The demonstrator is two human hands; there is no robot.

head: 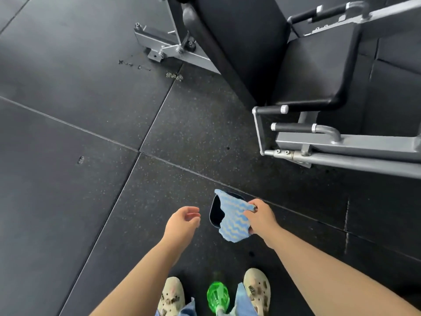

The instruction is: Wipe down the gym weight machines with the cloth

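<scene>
**Cloth in hand, machine not yet touched**

Right hand (258,215) pinches the blue cloth (234,216) above the floor; left hand (184,221) hangs loose, holding nothing. The weight machine (296,71) stands well apart at one o'clock. By my read, the wiping here hasn't begun.

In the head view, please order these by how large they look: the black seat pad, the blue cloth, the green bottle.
1. Black seat pad, clearly the largest.
2. Blue cloth, held in the right hand.
3. Green bottle, smallest; it is partly cut off and nearer the camera, so unsure.
</scene>
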